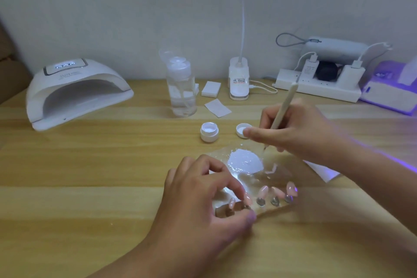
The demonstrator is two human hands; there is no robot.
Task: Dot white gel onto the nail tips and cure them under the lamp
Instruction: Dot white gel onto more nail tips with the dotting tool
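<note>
A clear palette block lies on the wooden table, with a patch of white gel on its top. Several pink nail tips stand in a row along its near edge. My left hand pinches the block's left end between thumb and fingers. My right hand holds a beige dotting pen like a pencil, its metal tip just above the block beside the gel patch. An open white gel jar and its lid sit just behind the block. The white curing lamp stands at the far left.
A clear pump bottle, white wipes, a small white desk-lamp base and a power strip with chargers line the back. A device glowing purple sits at the far right. A white paper lies under my right forearm.
</note>
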